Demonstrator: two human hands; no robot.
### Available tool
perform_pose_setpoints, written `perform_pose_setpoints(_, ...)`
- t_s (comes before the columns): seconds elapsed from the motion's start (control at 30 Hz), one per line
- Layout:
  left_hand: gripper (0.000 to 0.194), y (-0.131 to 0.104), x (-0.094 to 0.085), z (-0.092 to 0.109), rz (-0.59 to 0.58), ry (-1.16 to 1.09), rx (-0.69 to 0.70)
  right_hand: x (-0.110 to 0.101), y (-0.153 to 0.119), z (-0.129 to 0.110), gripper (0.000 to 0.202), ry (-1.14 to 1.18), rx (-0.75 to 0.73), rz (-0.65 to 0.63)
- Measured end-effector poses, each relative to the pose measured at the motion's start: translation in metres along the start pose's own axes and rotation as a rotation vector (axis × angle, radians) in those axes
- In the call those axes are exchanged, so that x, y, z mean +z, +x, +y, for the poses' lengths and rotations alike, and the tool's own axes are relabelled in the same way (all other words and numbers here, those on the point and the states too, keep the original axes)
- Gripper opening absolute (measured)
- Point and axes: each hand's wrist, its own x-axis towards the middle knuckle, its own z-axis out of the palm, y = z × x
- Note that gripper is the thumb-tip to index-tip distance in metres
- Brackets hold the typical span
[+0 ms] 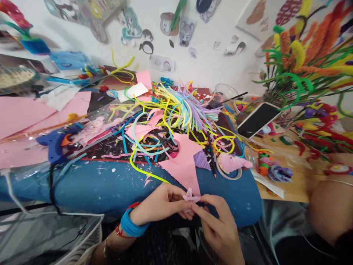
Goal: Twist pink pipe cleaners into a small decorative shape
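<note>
Between my two hands, at the front edge of the blue-covered table, is a small pale pink star shape (191, 196). My left hand (168, 202) pinches it from the left, thumb and fingers closed on it. From the right, my right hand (217, 221) has its fingertips closed on the star's lower right side. Just beyond lies a cut sheet of pink paper (184, 158) with a small star drawn on it. A bright yellow-green pipe cleaner (146, 173) runs along the table towards my left hand.
A blue glue gun (56, 143) lies at the left. Multicoloured pipe cleaners (182, 106) are heaped in the middle. A pink fuzzy figure (233, 163) rests on a tape roll (228, 176). A phone (259, 119) leans at the right, near a person's arm (331, 206).
</note>
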Motion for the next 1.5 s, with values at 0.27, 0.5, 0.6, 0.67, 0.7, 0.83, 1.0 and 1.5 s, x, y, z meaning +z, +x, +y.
perform_pose_setpoints(0.27, 0.021, 0.001, 0.001, 0.001, -0.026, -0.01, 0.092, 0.001, 0.002, -0.006, 0.037, 0.125, 0.104, -0.009)
perform_pose_setpoints(0.5, 0.024, 0.001, 0.003, -0.003, 0.065, 0.037, 0.06, 0.01, 0.004, -0.009, 0.028, 0.086, 0.221, 0.114)
perform_pose_setpoints(0.6, 0.026, 0.001, 0.003, -0.003, 0.077, 0.024, 0.047, 0.011, 0.005, -0.011, 0.028, 0.085, 0.239, 0.133)
perform_pose_setpoints(0.67, 0.024, 0.002, 0.004, -0.004, 0.066, 0.028, 0.055, 0.01, 0.005, -0.012, 0.029, 0.098, 0.238, 0.137)
perform_pose_setpoints(0.7, 0.022, 0.002, 0.004, -0.004, 0.062, 0.028, 0.063, 0.01, 0.006, -0.012, 0.029, 0.107, 0.237, 0.135)
perform_pose_setpoints(0.83, 0.017, 0.005, 0.005, -0.008, 0.082, 0.034, 0.103, 0.01, 0.007, -0.014, 0.029, 0.116, 0.243, 0.12)
perform_pose_setpoints(1.0, 0.02, 0.005, 0.008, -0.009, 0.123, 0.037, 0.128, 0.009, 0.007, -0.019, 0.025, 0.123, 0.287, 0.151)
perform_pose_setpoints(1.5, 0.05, 0.001, 0.01, -0.013, 0.214, 0.132, 0.192, 0.014, 0.007, -0.015, 0.007, 0.453, 0.601, 0.059)
